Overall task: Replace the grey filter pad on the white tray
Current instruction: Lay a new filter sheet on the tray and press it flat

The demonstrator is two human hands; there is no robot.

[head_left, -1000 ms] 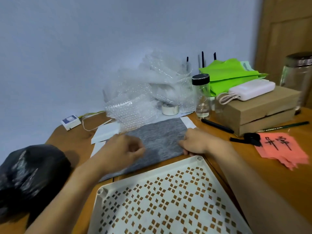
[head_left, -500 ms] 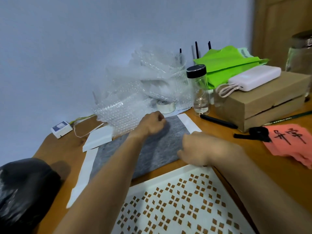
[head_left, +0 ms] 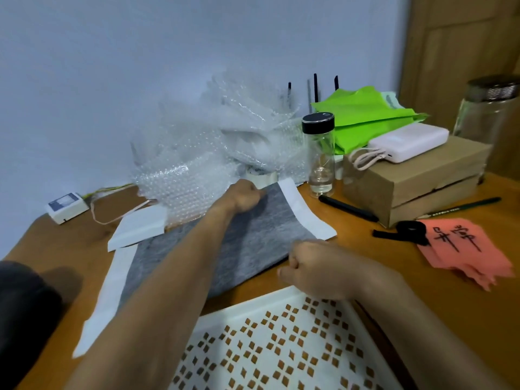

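— Start at the left. What is there?

— A black bag (head_left: 25, 319) at the near left edge of the table (head_left: 84, 243), and a little white box (head_left: 66, 203) with a cord at the far left. Next, a long paper strip (head_left: 108, 294) runs along the left end of the pad (head_left: 261, 237).

— And the pad itself?

— It lies flat on the table, just beyond the tray (head_left: 253, 308), not on it. Bubble wrap (head_left: 213, 153) is heaped behind it and overlaps its far edge.

— Your hands?

— My left hand (head_left: 243, 197) reaches across the pad to its far right corner. The fingers are curled under, but I cannot tell whether they have hold of the pad. My right hand (head_left: 318, 270) is at the near right corner, fingers curled in and pinching the pad's edge, just over the tray's far rim.

— Further right?

— A clear bottle (head_left: 320, 156) with a black cap, a black pen (head_left: 347, 208), then a cardboard box (head_left: 422, 181) with a white power bank (head_left: 408, 142) on top. Pink papers (head_left: 464, 246) lie at the near right, a glass jar (head_left: 489, 111) at the far right.
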